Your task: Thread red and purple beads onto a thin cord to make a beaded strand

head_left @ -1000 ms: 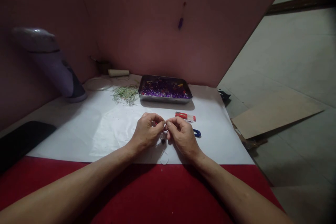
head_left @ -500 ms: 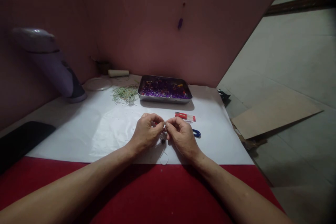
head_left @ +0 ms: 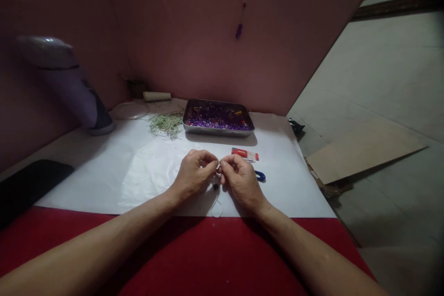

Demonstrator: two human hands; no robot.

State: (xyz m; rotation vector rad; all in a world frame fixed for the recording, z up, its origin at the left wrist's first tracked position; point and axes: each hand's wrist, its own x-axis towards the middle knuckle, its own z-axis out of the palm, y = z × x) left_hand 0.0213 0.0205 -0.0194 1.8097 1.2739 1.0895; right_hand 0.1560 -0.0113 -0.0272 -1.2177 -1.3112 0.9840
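My left hand (head_left: 197, 172) and my right hand (head_left: 240, 176) meet fingertip to fingertip over the white sheet. Each thumb and forefinger is pinched. Small reddish bits, perhaps beads, show at the fingertips, but the fingers hide most of what they hold. Just below the pinch is a small clear object with a dark end (head_left: 215, 185), too small to name. From it a thin white string loop (head_left: 217, 209) lies toward the sheet's front edge. Right of my right hand are a red-and-clear pack (head_left: 244, 153) and a blue handle (head_left: 260, 176), partly hidden.
A metal tray (head_left: 218, 132) of purple beads stands behind my hands. Left of it lies a tangle of pale green threads (head_left: 166, 125). A purple bottle (head_left: 69, 88) and a black flat object (head_left: 38, 185) are at the left. A beaded strand (head_left: 239, 31) hangs at the wall.
Hardly anything differs. My fingertips have shifted very slightly at the pinch, and the view has moved a touch.
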